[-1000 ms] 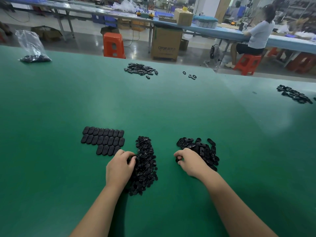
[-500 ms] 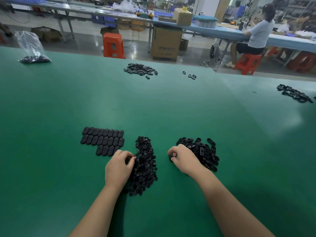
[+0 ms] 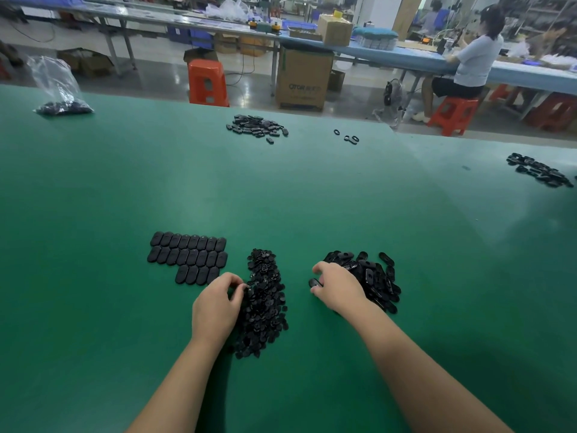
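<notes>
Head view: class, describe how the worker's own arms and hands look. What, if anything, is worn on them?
Both arms are bare down to the lower edge of the picture: no sleeve shows on the left arm or the right arm. The left hand and right hand wear no gloves. No watch, ring, wristband or marking is visible.

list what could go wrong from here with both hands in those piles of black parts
The left hand works at the edge of the pile of small black parts, close beside the neat rows of oval pieces; a stray knuckle could knock them askew.
The right hand pinches a black oval piece at the edge of the right pile; it may slip, or drag neighbours out.
</notes>
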A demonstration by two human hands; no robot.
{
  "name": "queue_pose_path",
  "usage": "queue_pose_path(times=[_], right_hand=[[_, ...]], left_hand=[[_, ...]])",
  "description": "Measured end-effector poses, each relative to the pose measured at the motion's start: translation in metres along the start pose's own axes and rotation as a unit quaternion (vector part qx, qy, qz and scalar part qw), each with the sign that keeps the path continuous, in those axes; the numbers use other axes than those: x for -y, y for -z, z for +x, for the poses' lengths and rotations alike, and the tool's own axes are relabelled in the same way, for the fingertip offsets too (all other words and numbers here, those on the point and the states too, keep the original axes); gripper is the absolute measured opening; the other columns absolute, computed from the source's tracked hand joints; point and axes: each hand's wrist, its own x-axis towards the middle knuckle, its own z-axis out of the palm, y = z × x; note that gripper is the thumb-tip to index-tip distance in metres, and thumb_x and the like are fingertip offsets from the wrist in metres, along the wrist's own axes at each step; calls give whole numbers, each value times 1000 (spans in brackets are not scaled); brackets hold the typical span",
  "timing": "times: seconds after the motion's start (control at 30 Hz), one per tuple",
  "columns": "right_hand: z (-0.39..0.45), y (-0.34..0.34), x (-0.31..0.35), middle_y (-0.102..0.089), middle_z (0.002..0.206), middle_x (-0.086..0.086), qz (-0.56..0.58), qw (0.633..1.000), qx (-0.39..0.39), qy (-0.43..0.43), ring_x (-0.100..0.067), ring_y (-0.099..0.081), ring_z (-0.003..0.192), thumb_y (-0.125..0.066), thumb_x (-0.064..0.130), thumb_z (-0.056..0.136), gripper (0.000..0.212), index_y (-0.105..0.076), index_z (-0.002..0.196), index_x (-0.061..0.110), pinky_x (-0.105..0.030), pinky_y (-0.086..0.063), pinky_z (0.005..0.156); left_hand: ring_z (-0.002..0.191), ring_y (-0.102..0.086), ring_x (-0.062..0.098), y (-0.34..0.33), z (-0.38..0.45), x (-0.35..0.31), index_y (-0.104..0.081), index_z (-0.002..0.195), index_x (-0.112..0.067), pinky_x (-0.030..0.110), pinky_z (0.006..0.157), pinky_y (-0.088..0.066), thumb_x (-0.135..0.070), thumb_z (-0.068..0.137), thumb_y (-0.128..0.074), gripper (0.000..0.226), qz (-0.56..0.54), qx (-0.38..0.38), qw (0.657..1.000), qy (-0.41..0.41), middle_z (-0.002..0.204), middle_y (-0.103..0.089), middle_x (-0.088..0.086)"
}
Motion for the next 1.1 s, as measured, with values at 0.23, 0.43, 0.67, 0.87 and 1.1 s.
queue_pose_path(times=[0.23, 0.43, 0.67, 0.87, 1.1], right_hand=[[-1, 6, 0, -64, 99, 1, 99, 993, -68, 10, -15, -58, 79, -61, 24, 99, 24, -66, 123, 21, -32, -52, 78], [-14, -4, 18, -72, 101, -13, 496, 865, -65, -27, -14, -76, 75, -58, 2, 100, 9, -60, 98, 11, -24, -60, 64], [-29, -47, 32, -65, 120, -8, 589, 800, -95, -59, -11, -75, 94, -44, 0, 106, 33, -51, 138, 8, -20, -59, 79], [-34, -64, 32, -59, 127, -7, 559, 819, -122, -40, -7, -74, 98, -40, 2, 107, 33, -53, 137, 4, -17, -58, 83], [-36, -63, 31, -71, 108, -4, 595, 795, -113, -43, -9, -75, 95, -45, 6, 107, 18, -56, 116, 15, -22, -59, 83]], left_hand=[[86, -64, 5, 0, 1, 3, -72, 116, -19, 24, 75, -53, -14, 95, -65, 23, -62, -6, 998, 4, 107, -72, -8], [65, -59, 0, 4, 1, 3, -75, 113, -22, 9, 55, -42, -14, 94, -67, 23, -111, -14, 993, 28, 91, -70, -14], [79, -59, -8, 4, 1, 2, -75, 113, -23, 6, 66, -41, -14, 95, -65, 22, -115, -14, 993, 33, 92, -66, -19], [58, -57, -2, 4, 1, 2, -76, 104, -25, 9, 49, -39, -17, 95, -66, 16, -131, -19, 990, 49, 79, -70, -16], [47, -52, 3, 3, 0, 1, -76, 104, -25, 12, 41, -36, -16, 95, -67, 16, -148, -20, 987, 55, 70, -69, -15]])
